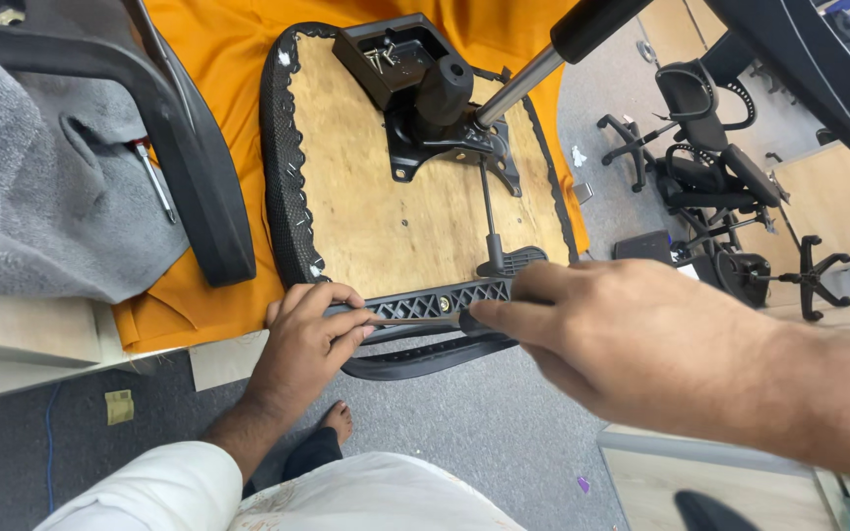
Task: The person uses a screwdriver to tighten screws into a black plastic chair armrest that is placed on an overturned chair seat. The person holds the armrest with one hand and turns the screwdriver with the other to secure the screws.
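The armrest (425, 300) lies along the seat's (415, 216) near edge. My left hand (312, 329) pinches the screwdriver (415, 320) tip there; my right hand (632, 334) grips its handle. I should keep it straight and steady.

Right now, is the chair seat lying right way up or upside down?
Upside down: the chair seat shows its bare plywood underside, with the black tilt mechanism facing up.
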